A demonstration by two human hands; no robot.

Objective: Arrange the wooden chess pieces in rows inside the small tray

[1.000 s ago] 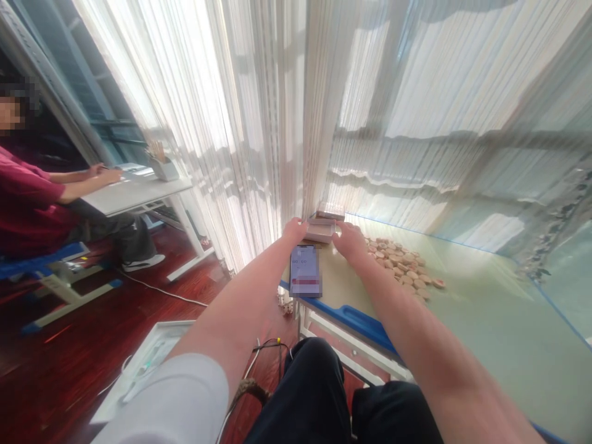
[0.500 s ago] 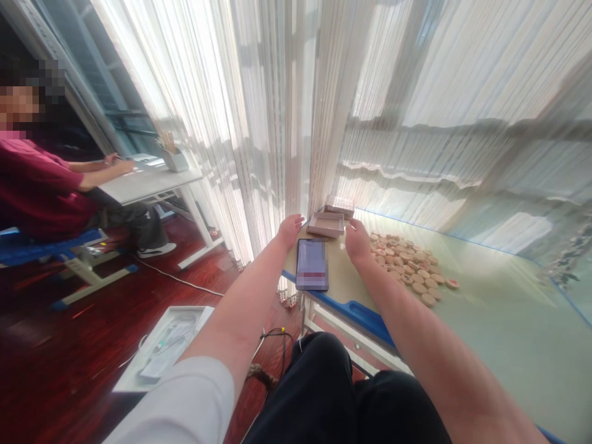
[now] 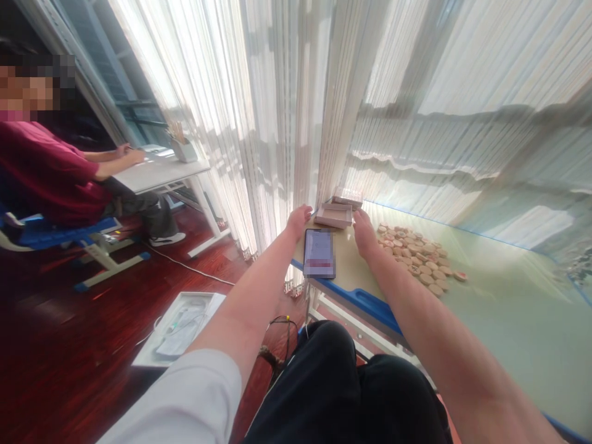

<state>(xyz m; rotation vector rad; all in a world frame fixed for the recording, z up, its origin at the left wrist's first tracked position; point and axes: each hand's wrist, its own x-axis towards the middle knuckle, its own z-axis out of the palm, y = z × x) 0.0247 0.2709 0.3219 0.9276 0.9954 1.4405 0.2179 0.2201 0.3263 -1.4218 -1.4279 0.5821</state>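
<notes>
The open shallow box (image 3: 333, 216) sits near the table's (image 3: 499, 327) far left corner. At its left side is the left hand (image 3: 300, 220), at its right the right hand (image 3: 363, 227); both are partly uncurled, any contact unclear. Behind the box lies another box (image 3: 348, 197); before it, a smartphone (image 3: 319, 253); to its right, wooden xiangqi pieces (image 3: 419, 256).

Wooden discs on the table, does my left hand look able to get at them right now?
Probably not directly: the open box and your right hand lie between your left hand and the discs. It would likely have to go over or around them.
</notes>
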